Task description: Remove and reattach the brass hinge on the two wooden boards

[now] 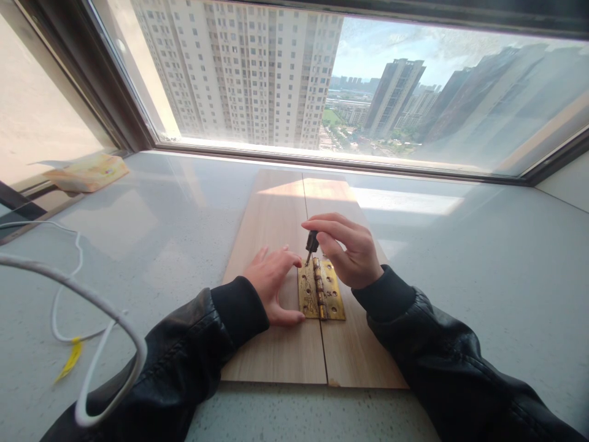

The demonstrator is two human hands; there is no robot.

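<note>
A brass butt hinge [309, 291] lies opened flat across the seam between two pale wooden boards [271, 362]. Its leaves have several screw holes, and the surface looks worn. My right hand [347, 248] grips a short screwdriver [312, 241] with a dark handle; the shaft points down to the upper hole of the left leaf. Whether a screw sits under the tip is too small to tell. My left hand [272, 285] rests on the left board with fingers and thumb spread, the fingertips and thumb at the hinge's left edge.
The boards lie on a white speckled window sill [483, 294] below a large window. A white cable [105, 307] with a yellow tag [70, 359] loops at the left, partly in front of my left sleeve. A patterned tissue pack [89, 172] sits in the far left corner.
</note>
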